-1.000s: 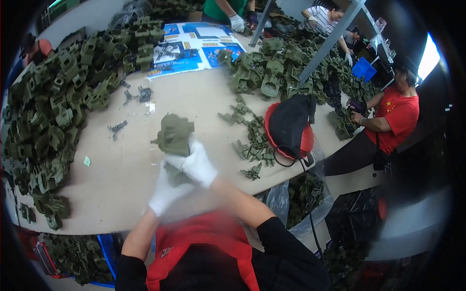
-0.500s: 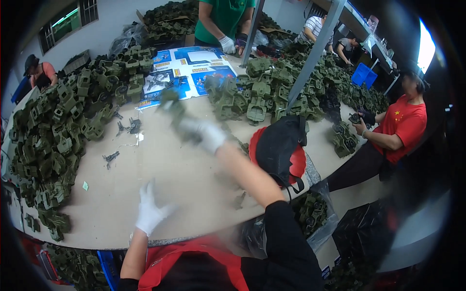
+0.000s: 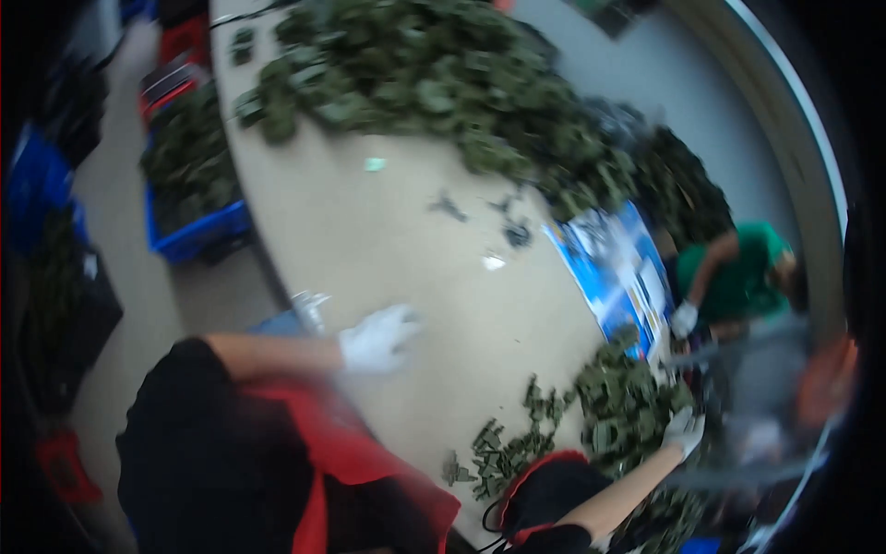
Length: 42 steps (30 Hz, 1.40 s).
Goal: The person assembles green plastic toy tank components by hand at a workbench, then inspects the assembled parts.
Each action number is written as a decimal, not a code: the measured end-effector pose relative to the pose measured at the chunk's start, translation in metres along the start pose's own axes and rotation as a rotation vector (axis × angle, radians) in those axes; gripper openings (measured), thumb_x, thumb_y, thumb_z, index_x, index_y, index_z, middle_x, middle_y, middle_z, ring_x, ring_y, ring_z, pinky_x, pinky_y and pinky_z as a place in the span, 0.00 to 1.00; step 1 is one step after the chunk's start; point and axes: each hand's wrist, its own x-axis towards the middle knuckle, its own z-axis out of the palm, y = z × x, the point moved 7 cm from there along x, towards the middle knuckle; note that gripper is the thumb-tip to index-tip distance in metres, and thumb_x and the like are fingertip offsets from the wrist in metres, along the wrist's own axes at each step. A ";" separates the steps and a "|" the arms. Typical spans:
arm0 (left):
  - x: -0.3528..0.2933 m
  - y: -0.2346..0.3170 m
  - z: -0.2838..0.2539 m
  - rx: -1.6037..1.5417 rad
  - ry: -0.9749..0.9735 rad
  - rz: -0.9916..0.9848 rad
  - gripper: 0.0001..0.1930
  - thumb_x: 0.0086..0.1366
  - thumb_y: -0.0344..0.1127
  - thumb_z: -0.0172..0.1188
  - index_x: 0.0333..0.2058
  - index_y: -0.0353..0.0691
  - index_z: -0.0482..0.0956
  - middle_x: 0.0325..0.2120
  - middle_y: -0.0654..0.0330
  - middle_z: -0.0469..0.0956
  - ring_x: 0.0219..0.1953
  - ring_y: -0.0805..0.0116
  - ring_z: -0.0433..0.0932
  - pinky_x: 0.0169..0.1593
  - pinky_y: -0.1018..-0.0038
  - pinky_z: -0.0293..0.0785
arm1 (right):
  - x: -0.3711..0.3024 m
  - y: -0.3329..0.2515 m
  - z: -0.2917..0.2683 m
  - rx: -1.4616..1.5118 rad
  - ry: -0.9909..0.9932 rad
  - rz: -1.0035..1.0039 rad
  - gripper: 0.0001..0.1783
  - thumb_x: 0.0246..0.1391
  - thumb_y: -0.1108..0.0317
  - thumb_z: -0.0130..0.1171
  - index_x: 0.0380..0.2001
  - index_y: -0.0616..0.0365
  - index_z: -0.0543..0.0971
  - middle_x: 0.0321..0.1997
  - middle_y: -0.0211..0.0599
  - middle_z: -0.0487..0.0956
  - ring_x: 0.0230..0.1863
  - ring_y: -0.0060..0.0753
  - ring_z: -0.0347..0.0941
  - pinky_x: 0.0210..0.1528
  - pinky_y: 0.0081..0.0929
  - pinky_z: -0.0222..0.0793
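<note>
My left hand point(image 3: 380, 339), in a white glove, hovers over or rests on the beige tabletop point(image 3: 434, 295) near its edge. Its fingers look loosely apart, with nothing visible in them. My right arm stretches far out past a black bag point(image 3: 549, 499) on a red scalloped-edged thing point(image 3: 512, 485). At its end my gloved right hand point(image 3: 684, 432) is at a heap of dark green plastic parts point(image 3: 628, 397). Blur hides whether its fingers grip a part. Smaller green pieces point(image 3: 508, 452) lie scattered next to the bag.
A long pile of green parts point(image 3: 415, 83) lines the table's other side. Small dark pieces point(image 3: 515, 231) lie near a printed blue-and-white sheet point(image 3: 600, 268). A blue crate point(image 3: 198, 235) of green parts stands beside the table. A person in green point(image 3: 738, 272) works across it.
The whole view has swung round and tilted. My right hand has gone from above the tabletop, beside a blurred green part, to the heap beyond the bag. My left hand stays near the table edge.
</note>
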 end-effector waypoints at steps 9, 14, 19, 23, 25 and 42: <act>0.032 -0.181 -0.282 0.359 0.902 -0.646 0.42 0.47 0.49 0.69 0.59 0.37 0.64 0.56 0.42 0.63 0.57 0.44 0.66 0.59 0.56 0.65 | -0.279 0.155 0.090 -0.286 -0.609 0.326 0.16 0.58 0.63 0.59 0.48 0.54 0.79 0.42 0.32 0.81 0.36 0.26 0.75 0.37 0.26 0.73; 0.040 -0.249 -0.354 0.124 0.857 -0.890 0.59 0.38 0.68 0.71 0.62 0.34 0.60 0.57 0.40 0.63 0.59 0.45 0.66 0.61 0.61 0.64 | -0.416 0.231 0.156 -0.361 -0.694 0.429 0.24 0.56 0.65 0.61 0.54 0.64 0.73 0.39 0.39 0.80 0.34 0.26 0.74 0.35 0.25 0.71; 0.053 -0.258 -0.316 0.115 0.794 -0.838 0.51 0.41 0.60 0.73 0.61 0.40 0.63 0.52 0.43 0.69 0.56 0.44 0.67 0.61 0.59 0.64 | -0.526 0.281 0.231 -0.408 -0.778 0.408 0.23 0.57 0.66 0.59 0.53 0.66 0.73 0.39 0.40 0.80 0.33 0.29 0.76 0.32 0.24 0.74; 0.036 -0.269 -0.319 0.005 0.922 -0.730 0.37 0.44 0.51 0.74 0.51 0.41 0.74 0.47 0.48 0.71 0.53 0.50 0.69 0.58 0.61 0.66 | -0.580 0.286 0.273 -0.650 -0.938 0.258 0.22 0.56 0.66 0.61 0.51 0.69 0.75 0.41 0.43 0.80 0.34 0.30 0.77 0.36 0.24 0.75; 0.021 -0.240 -0.336 0.089 1.033 -0.539 0.22 0.44 0.41 0.73 0.38 0.40 0.78 0.44 0.51 0.71 0.49 0.54 0.71 0.54 0.64 0.69 | -0.589 0.268 0.285 -0.711 -0.933 0.193 0.20 0.55 0.71 0.61 0.50 0.69 0.76 0.42 0.44 0.80 0.36 0.29 0.77 0.40 0.23 0.74; 0.066 -0.097 -0.197 0.152 0.531 0.072 0.23 0.47 0.40 0.65 0.44 0.45 0.74 0.49 0.47 0.69 0.51 0.45 0.69 0.51 0.61 0.71 | -0.476 0.311 0.210 -0.874 -0.767 0.102 0.24 0.50 0.81 0.50 0.53 0.66 0.75 0.45 0.35 0.79 0.41 0.23 0.72 0.43 0.22 0.69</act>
